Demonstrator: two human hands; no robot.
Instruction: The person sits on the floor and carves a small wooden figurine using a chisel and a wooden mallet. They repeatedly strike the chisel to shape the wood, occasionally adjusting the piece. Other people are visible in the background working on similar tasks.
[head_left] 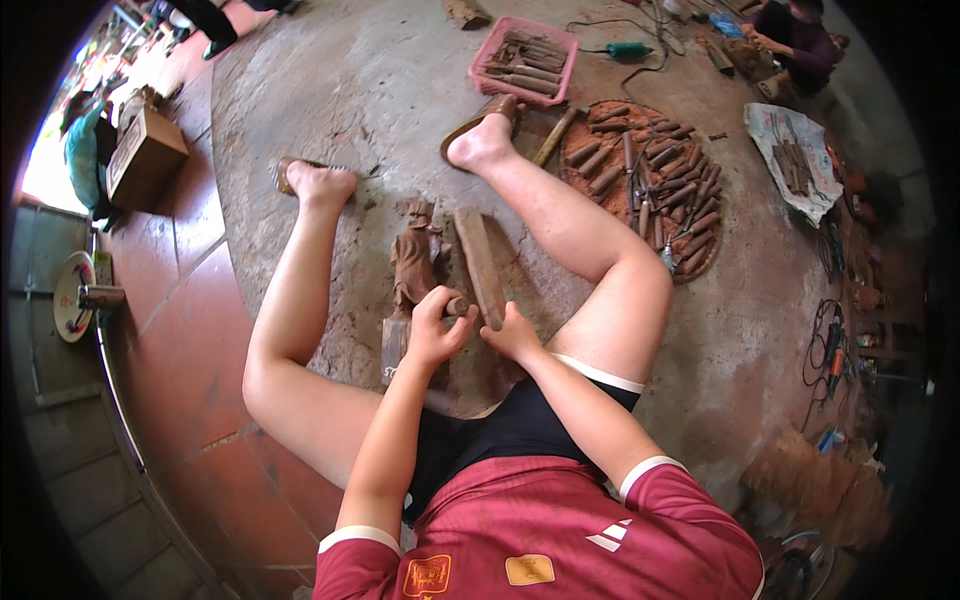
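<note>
Grey floor (pixel 330 80) beside reddish tiles (pixel 190 370)

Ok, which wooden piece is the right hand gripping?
The long club, its near end in the right hand; the left hand holds a round-ended piece.

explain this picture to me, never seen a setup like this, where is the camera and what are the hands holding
There is no robot here: these are a person's own bare hands. The one picture comes from a wide fisheye camera worn on the head, looking down, so straight edges bend near the rim.

The left hand grips a round-ended piece, mostly hidden by the fingers, close to a carved wooden figure between the legs. The right hand holds the near end of a long wooden bar.

Farther out on the concrete floor are a round reddish patch crowded with handled tools and a pink basket of long, thin pieces.
</note>
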